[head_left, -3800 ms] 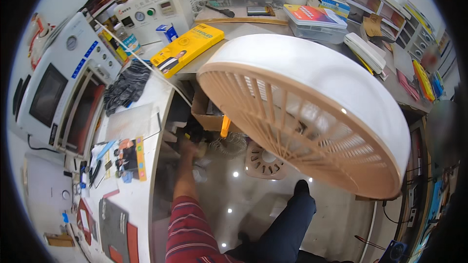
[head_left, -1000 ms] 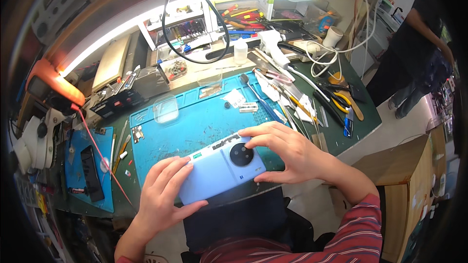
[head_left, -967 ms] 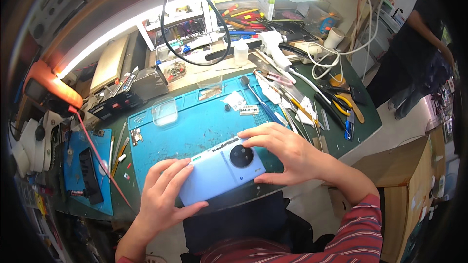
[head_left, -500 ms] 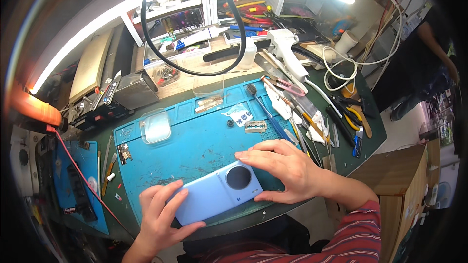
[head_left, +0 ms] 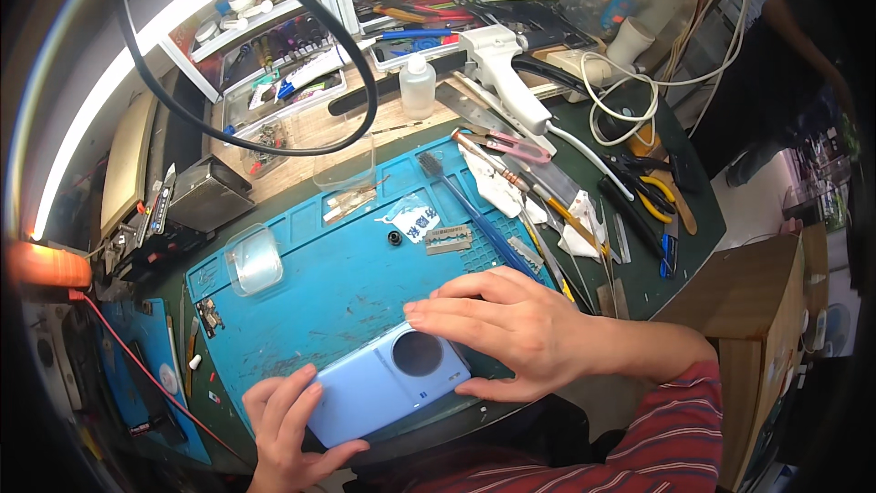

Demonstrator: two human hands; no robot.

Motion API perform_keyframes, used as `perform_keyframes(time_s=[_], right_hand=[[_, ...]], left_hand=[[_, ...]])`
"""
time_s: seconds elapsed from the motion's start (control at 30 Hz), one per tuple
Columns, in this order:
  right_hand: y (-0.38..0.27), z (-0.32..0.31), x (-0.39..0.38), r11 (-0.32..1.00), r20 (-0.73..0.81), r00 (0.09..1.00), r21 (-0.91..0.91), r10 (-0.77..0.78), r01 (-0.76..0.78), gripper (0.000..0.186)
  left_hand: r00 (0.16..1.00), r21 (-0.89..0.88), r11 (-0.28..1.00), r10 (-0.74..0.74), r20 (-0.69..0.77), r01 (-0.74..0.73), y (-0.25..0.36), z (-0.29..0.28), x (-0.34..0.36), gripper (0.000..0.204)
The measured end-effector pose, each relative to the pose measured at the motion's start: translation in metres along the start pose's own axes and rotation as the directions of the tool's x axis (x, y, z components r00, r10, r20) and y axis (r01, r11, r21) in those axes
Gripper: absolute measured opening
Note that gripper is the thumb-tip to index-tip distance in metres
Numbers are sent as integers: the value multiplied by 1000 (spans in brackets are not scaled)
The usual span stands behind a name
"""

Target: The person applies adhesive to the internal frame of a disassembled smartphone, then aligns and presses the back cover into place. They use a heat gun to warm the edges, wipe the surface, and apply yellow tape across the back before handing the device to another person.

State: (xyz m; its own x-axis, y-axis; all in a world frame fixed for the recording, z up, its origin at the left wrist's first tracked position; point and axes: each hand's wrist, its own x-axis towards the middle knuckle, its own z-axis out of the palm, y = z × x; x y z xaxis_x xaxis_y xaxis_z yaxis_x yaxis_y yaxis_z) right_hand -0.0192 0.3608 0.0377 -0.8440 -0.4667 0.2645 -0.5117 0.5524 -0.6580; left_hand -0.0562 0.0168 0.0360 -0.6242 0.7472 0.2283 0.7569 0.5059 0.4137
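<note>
Left hand and right hand clamp the blue phone between them.

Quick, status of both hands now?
Left hand: holding the left end of the light-blue smartphone.
Right hand: holding its other end, by the round camera.

A dark green workbench carries a large blue rubbery mat, with yellow-and-black pliers at right. On the mat lie a clear plastic box, a flat silver razor blade and a long blue brush.
</note>
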Motion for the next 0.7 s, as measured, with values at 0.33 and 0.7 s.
perform_keyframes(time_s=[0.33,0.7], right_hand=[[2,0,0,1000,-2,1000,-1,-2,2,75],[2,1,1,1000,2,1000,-28,-8,8,75]], left_hand=[[999,11,1000,-19,26,18,1,1,2,83],[999,21,999,-29,42,28,0,1,2,85]])
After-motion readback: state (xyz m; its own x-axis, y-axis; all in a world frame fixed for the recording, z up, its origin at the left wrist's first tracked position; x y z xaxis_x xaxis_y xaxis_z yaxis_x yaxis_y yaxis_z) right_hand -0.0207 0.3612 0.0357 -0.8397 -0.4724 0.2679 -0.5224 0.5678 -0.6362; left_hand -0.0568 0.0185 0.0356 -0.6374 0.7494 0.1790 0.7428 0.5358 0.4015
